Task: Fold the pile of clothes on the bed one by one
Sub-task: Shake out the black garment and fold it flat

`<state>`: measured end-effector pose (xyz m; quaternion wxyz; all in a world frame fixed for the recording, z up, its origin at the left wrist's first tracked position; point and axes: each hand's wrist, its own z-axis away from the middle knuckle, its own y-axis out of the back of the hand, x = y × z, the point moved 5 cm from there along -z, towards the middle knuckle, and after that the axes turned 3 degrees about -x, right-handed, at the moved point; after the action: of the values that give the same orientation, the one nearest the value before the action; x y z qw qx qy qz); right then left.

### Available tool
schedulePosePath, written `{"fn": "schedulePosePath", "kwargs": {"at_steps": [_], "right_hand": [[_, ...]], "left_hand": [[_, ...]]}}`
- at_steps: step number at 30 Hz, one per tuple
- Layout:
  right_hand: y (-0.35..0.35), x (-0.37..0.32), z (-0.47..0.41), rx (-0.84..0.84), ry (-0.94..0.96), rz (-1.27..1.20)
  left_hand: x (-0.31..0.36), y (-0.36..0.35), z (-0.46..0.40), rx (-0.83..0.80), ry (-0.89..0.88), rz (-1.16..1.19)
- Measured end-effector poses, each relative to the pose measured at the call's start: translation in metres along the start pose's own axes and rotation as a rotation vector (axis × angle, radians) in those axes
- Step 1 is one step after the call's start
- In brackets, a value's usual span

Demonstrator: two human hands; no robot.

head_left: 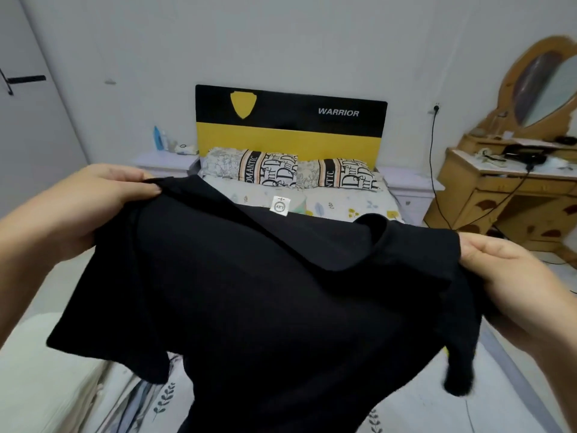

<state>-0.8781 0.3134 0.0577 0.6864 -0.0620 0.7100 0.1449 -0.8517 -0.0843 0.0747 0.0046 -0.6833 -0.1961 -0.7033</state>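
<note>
Head view: the left hand (93,207), at nine o'clock, pinches one shoulder of the black T-shirt (265,307), thumb on top and fingers curled under the cloth. At three o'clock the right hand (512,276) grips the opposite shoulder the same way. Holding both shoulders apart likely serves to spread the garment flat and let the body hang straight before folding. The shirt hangs in the air above the bed (343,207), its neck label (280,207) standing up toward twelve o'clock, sleeves drooping at seven and four o'clock. Beyond, at twelve o'clock, two printed pillows (293,173) lie against the yellow-and-black headboard (290,120). A wooden dressing table (505,189) stands at two o'clock.
</note>
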Motion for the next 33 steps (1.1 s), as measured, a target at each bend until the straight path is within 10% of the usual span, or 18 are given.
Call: {"fn": "schedulePosePath", "kwargs": {"at_steps": [10,17,21,26,33], "right_hand": [[-0.003,0.223,-0.149,0.134,-0.355,0.308],[-0.029,0.351,-0.201,-0.121,-0.501,1.0],[-0.038,0.407,-0.227,-0.189,-0.275,1.321],[-0.014,0.476,-0.272,-0.249,-0.451,0.904],[0.043,0.504,-0.351,0.274,-0.39,0.636]], "left_hand": [[-0.184,-0.122,-0.105,-0.039,0.262,-0.394],[-0.291,-0.179,-0.162,0.04,0.263,-0.538],[-0.332,-0.201,-0.193,0.086,0.22,-0.591],[-0.38,-0.214,-0.234,0.124,0.21,-0.643],[-0.435,-0.228,-0.298,0.219,0.189,-0.654]]}}
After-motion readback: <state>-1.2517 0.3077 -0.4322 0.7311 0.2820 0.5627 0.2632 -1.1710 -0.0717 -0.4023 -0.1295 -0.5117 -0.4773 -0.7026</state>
